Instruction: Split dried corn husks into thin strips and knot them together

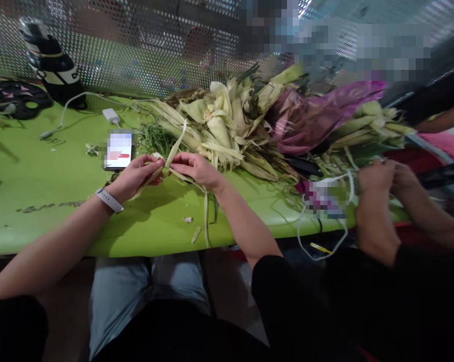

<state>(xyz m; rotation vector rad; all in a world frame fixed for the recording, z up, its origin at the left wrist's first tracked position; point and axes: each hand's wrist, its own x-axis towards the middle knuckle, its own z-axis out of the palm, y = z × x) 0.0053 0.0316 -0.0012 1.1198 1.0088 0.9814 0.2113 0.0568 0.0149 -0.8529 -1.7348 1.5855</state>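
In the head view, the left hand (142, 172) and right hand (197, 170) have fingertips pinched on a pale corn-husk strip (178, 143) above the lime-green table (125, 234). The handling seems midway: small husk scraps (196, 234) lie nearby, while a large corn-husk heap (224, 118) beyond looks unworked; no finished piece is discernible.

A lit rectangular phone (120, 151) lies on a smooth, bright green tabletop (61, 171), near a small white box-shaped adapter (109, 116). A glossy black-and-white upright object (57, 70), possibly a bottle, stands before a grey perforated metal screen (136, 40), beside a flat black openwork piece (38, 98).
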